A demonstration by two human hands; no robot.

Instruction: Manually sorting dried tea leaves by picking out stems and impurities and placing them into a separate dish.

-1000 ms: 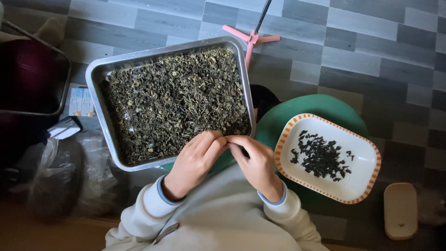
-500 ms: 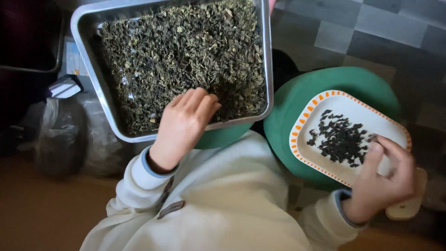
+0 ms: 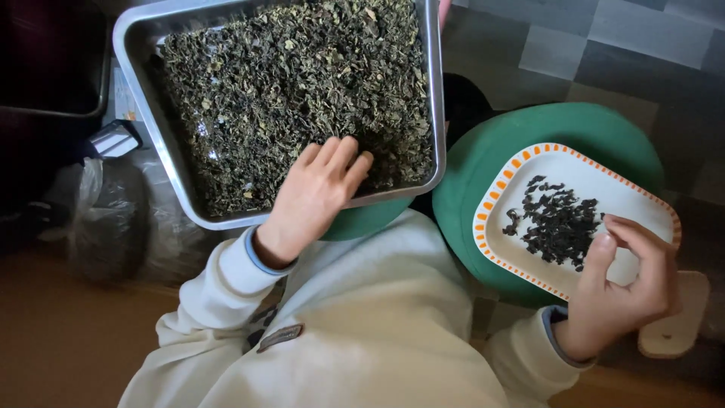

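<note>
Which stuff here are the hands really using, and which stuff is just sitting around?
In use:
- metal tray full of dried leaves, left hand resting in it
- white plate with orange edge, holding a small pile of dark leaves, right hand over it
- green stool under the plate

Just lying about:
- plastic bag
- small beige block on the floor

The light is soft and even. The white plate (image 3: 642, 208) looks bright, and the metal tray (image 3: 432, 98) shines a little along its rim. The left side is dark. The picture is slightly blurry.
</note>
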